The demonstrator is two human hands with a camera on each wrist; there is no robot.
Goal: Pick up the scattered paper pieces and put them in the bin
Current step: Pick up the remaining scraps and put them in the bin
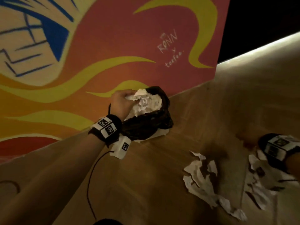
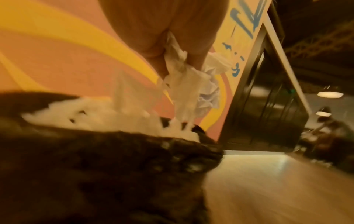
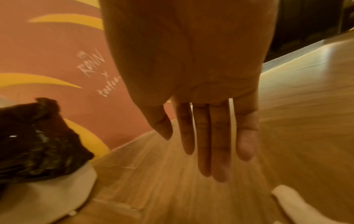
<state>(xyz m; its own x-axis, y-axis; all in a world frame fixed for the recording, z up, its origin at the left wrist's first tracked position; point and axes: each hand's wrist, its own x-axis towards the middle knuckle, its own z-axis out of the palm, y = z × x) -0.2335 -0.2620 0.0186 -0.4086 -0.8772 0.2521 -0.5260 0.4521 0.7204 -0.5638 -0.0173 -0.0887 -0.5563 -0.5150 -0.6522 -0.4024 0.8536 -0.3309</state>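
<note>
gripping a crumpled wad of white paper point(image 1: 140, 99), the left hand point(image 1: 121, 103) sits just above the centre of the head view, its fingers curled round the soft, creased sheets right over the mouth of the bin point(image 1: 146, 125). in the left wrist view the wad point(image 2: 184, 84) hangs below the fingers point(image 2: 159, 60) in limp, wrinkled folds, its lowest edge reaching the heap of white paper already inside. the bin is a pale, rounded tub lined with a crinkly black plastic bag point(image 3: 38, 136) that spills over its rim; it stands on the floor against the foot of the painted wall.

the right hand point(image 3: 201, 113) fills the upper middle of its wrist view, palm toward the lens, fingers point(image 3: 218, 144) straight, close together and holding nothing, above the smooth wooden plank floor point(image 1: 154, 184). in the head view only its wrist with a black strap shows at the right edge.

more torn paper pieces point(image 1: 204, 176), ragged-edged and white, lie scattered on the floor in the lower right of the head view, well apart from the bin. one pale scrap point(image 3: 298, 201) shows in the lower right corner of the right wrist view.

the mural wall point(image 1: 113, 46) is matte, with pink and orange fields, curling yellow flames, blue strokes at upper left and white scrawled lettering at upper right.
</note>
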